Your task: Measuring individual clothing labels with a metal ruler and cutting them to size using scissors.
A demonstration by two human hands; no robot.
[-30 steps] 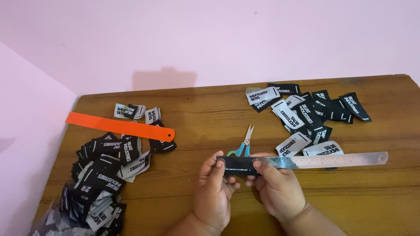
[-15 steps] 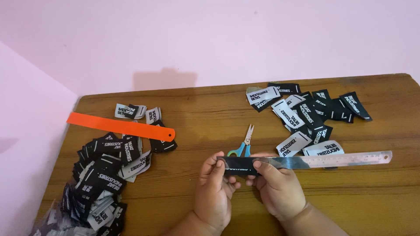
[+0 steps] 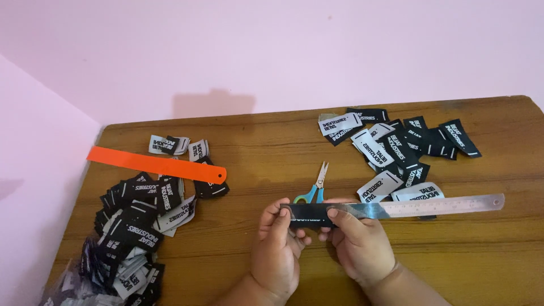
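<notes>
While both hands pinch one black label strip (image 3: 309,213) at the lower centre of the frame, held against the near end of a steel ruler (image 3: 436,206), the work seems partly done. A small group of labels (image 3: 396,148) lies at the upper right, and a much bigger pile (image 3: 133,226) waits at the lower left. The left hand (image 3: 277,249) closes thumb and fingers on the strip's left end; the right hand (image 3: 360,246) grips its right end together with the ruler. The strip looks flat, narrow, black with pale print. Blue-handled scissors (image 3: 314,187) lie just behind it.
</notes>
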